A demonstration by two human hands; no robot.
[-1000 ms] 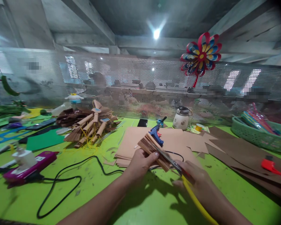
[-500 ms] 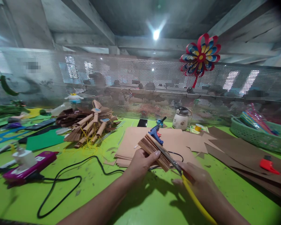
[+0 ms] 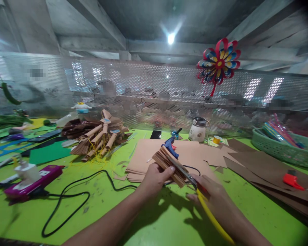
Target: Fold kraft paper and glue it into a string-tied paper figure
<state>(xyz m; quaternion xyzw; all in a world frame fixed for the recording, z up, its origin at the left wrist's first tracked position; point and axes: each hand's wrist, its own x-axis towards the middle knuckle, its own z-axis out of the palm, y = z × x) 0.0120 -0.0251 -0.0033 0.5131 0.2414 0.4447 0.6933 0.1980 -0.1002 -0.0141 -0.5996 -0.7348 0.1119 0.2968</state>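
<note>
My left hand grips a stack of pleated brown paper, with the thumb pressed on top. In my right hand is a pair of scissors with yellow handles. Their blades lie along the upper right edge of the pleated paper and touch it; whether they cut into it I cannot make out. Just behind the paper, a blue glue gun rests on a pile of light brown paper sheets.
Finished brown paper pieces with yellow string lie at left, near a purple power strip and black cord. Dark brown sheets, a red-handled tool and a green basket occupy the right. A jar stands behind.
My right hand and the scissors have moved slightly left, towards the pleated paper, and the handles have drawn in a little. My left hand holds its place.
</note>
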